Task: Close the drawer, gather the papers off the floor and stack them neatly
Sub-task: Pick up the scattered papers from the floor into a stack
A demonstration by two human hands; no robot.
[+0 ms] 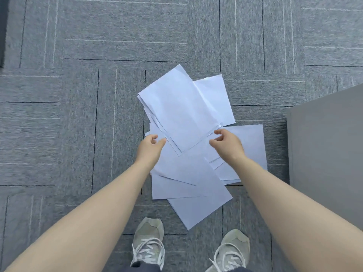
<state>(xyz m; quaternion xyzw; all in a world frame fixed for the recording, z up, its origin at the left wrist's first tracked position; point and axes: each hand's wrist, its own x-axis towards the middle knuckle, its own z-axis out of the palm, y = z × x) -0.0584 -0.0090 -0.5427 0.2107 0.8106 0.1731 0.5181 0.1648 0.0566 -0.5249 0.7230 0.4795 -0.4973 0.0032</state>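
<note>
Several white papers (pixel 182 107) lie scattered in a loose overlapping pile on the grey carpet, fanned at different angles. My left hand (pixel 150 149) hovers over the pile's left edge, fingers curled and apart, holding nothing. Over the right side of the pile, my right hand (pixel 227 144) has thumb and fingers spread just above a sheet, and nothing is gripped. A grey cabinet (pixel 326 154) stands at the right edge; no drawer front shows from here.
Grey carpet tiles (pixel 78 114) with thin line patterns cover the floor all around. My two light sneakers (pixel 148 242) stand just below the pile. A dark object edge (pixel 2 32) shows at the far upper left.
</note>
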